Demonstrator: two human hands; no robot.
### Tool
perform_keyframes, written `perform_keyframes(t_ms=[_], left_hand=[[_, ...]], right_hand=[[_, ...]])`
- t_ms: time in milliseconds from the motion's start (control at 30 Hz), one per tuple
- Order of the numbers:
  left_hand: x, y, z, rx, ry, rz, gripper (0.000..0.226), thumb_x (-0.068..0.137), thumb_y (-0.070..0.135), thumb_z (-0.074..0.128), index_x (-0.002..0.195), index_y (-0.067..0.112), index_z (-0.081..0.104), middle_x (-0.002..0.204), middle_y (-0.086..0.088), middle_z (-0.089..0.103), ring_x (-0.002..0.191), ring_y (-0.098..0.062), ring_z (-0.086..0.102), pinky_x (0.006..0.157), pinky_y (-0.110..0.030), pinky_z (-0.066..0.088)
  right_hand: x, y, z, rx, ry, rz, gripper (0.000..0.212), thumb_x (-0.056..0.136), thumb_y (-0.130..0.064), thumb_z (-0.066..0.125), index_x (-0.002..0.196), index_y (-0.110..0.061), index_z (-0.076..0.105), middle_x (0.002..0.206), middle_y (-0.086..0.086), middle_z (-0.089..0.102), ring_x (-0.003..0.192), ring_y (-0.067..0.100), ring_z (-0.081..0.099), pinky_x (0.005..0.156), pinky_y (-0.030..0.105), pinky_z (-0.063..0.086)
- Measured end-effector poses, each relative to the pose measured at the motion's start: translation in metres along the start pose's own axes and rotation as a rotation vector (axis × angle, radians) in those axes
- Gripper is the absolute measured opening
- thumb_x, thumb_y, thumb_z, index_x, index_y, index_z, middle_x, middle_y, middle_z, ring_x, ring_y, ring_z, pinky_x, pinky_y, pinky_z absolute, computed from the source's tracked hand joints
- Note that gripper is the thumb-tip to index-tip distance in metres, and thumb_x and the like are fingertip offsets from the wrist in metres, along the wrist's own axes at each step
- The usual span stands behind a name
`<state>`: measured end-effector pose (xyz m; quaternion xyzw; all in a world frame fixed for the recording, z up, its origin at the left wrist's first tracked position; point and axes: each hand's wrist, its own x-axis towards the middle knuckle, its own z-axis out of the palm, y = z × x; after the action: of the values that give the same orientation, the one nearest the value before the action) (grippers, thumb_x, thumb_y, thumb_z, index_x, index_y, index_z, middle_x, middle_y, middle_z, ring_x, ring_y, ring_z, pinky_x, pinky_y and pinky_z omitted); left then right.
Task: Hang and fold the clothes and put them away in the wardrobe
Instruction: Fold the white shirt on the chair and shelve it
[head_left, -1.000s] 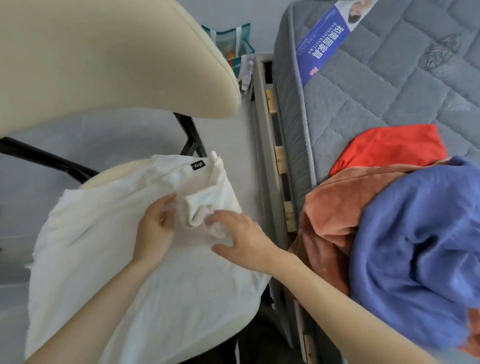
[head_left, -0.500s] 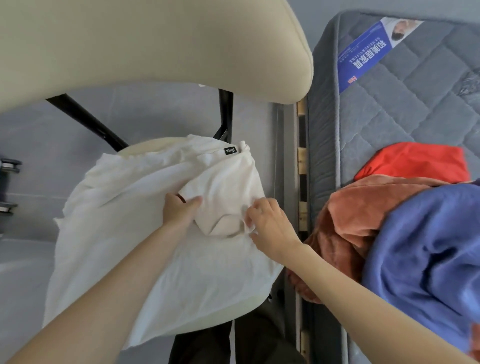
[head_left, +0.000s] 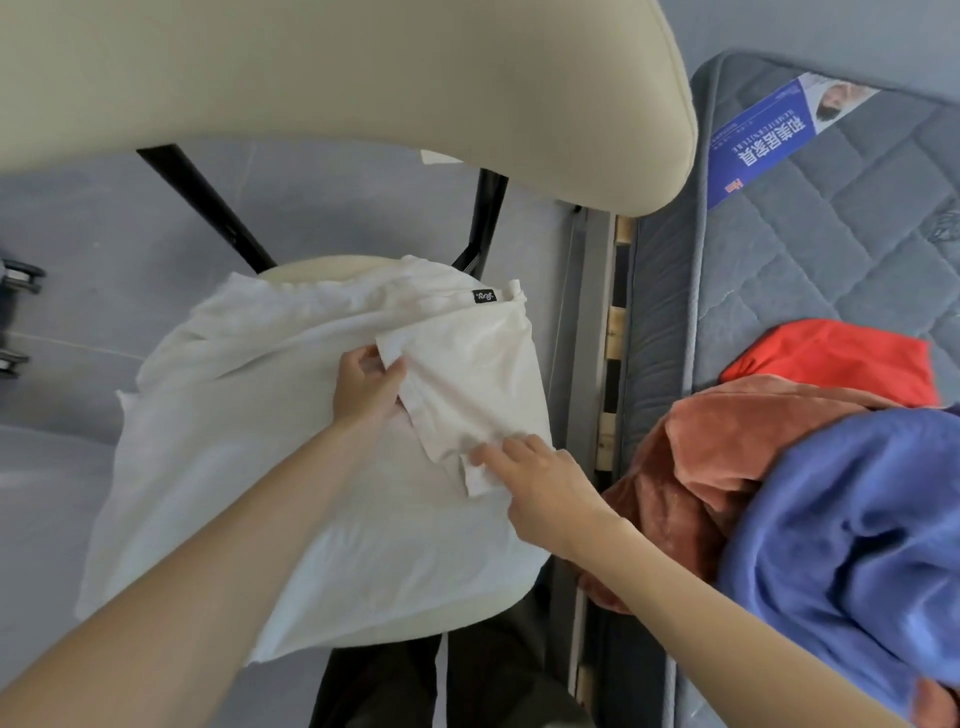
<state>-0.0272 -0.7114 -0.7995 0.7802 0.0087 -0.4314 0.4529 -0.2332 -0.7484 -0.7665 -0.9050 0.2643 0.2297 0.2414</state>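
To your right lies the grey quilted mattress (head_left: 831, 249), carrying a blue fleece garment (head_left: 857, 545), a rust-orange plush garment (head_left: 701, 467) under it and a red cloth (head_left: 831, 358) behind. In front of you stands the cream padded chair (head_left: 311, 78) on the grey floor (head_left: 78, 234). The white cotton shirt (head_left: 249, 467) is spread over its seat and hangs off the edges. Your left hand (head_left: 366, 389) pinches the upper edge of the shirt's folded-in sleeve (head_left: 467, 374). Your right hand (head_left: 545, 483) rests outstretched fingers on the sleeve's lower corner. A small black label (head_left: 484, 296) shows at the shirt's far edge.
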Motion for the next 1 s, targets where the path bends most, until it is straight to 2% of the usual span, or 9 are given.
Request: perform_keyframes(t_ms=[100,167,233,333,433,567,667,800,1000], left_hand=[[-0.024,-0.022,0.004,0.053,-0.059,-0.09,0.021,0.086,0.02,0.07,0.097,0.007,0.058,0.094,-0.009,0.067,0.078,-0.022,0.066,0.062,-0.025,0.056],[-0.042,-0.035,0.009,0.135,-0.148,-0.123,0.017,0.083,0.026,0.073,0.078,0.014,0.063,0.085,-0.008,0.068,0.077,-0.023,0.066,0.071,-0.033,0.056],[-0.052,-0.047,0.019,0.229,-0.189,-0.104,0.02,0.078,0.032,0.076,0.072,0.019,0.063,0.076,-0.001,0.069,0.074,-0.019,0.065,0.074,-0.034,0.054],[-0.062,-0.054,0.035,0.337,-0.188,-0.058,0.02,0.072,0.034,0.079,0.074,0.019,0.065,0.072,0.007,0.068,0.073,-0.014,0.066,0.064,-0.025,0.05],[-0.064,-0.06,0.045,0.22,-0.211,-0.099,0.015,0.077,0.018,0.077,0.082,0.018,0.063,0.083,0.002,0.068,0.084,-0.019,0.067,0.075,-0.033,0.057],[-0.068,-0.062,0.044,0.032,-0.248,-0.073,0.025,0.086,0.003,0.066,0.097,0.024,0.058,0.102,0.0,0.065,0.099,-0.02,0.063,0.083,-0.04,0.057],[-0.076,-0.064,0.043,0.026,-0.306,-0.077,0.028,0.088,0.001,0.062,0.103,0.024,0.056,0.105,-0.001,0.064,0.099,-0.018,0.063,0.083,-0.04,0.057],[-0.077,-0.067,0.042,0.073,-0.234,-0.093,0.025,0.086,0.0,0.062,0.094,0.023,0.056,0.096,-0.001,0.065,0.095,-0.022,0.065,0.083,-0.043,0.057],[-0.071,-0.057,0.039,-0.136,-0.142,-0.167,0.021,0.088,0.012,0.067,0.107,0.011,0.06,0.109,-0.004,0.068,0.099,-0.024,0.067,0.086,-0.039,0.056]], right_hand=[[0.0,0.009,-0.002,-0.065,0.043,0.119,0.06,0.078,0.001,0.056,0.129,-0.018,0.03,0.121,0.001,0.047,0.11,0.022,0.046,0.095,0.033,0.039],[-0.001,0.023,-0.002,-0.06,0.014,0.191,0.058,0.08,0.001,0.058,0.13,-0.015,0.034,0.122,0.002,0.044,0.111,0.021,0.043,0.094,0.029,0.04],[-0.002,0.037,-0.001,0.012,-0.022,0.256,0.055,0.084,0.002,0.057,0.133,-0.015,0.038,0.122,0.003,0.042,0.113,0.021,0.044,0.091,0.03,0.046],[-0.006,0.054,0.003,0.096,-0.034,0.258,0.048,0.091,-0.003,0.054,0.135,-0.015,0.042,0.119,0.003,0.047,0.106,0.021,0.052,0.086,0.028,0.049],[-0.018,0.062,0.003,0.136,0.08,0.188,0.027,0.093,-0.008,0.052,0.12,-0.012,0.051,0.102,0.0,0.05,0.091,0.022,0.055,0.071,0.022,0.039],[-0.04,0.066,0.002,0.171,0.243,0.113,0.02,0.083,0.001,0.057,0.098,-0.01,0.05,0.085,0.003,0.049,0.066,0.025,0.051,0.057,0.035,0.046],[-0.049,0.065,0.009,0.185,0.178,0.197,0.025,0.087,-0.004,0.054,0.111,-0.01,0.048,0.097,0.005,0.051,0.077,0.028,0.057,0.064,0.034,0.048],[-0.048,0.061,0.021,0.059,-0.115,0.246,0.031,0.088,-0.009,0.05,0.117,-0.02,0.046,0.112,0.001,0.049,0.103,0.024,0.053,0.071,0.032,0.045],[-0.032,0.054,0.009,0.213,0.094,0.264,0.031,0.092,-0.01,0.045,0.121,-0.02,0.05,0.12,-0.001,0.054,0.108,0.021,0.053,0.082,0.038,0.052]])
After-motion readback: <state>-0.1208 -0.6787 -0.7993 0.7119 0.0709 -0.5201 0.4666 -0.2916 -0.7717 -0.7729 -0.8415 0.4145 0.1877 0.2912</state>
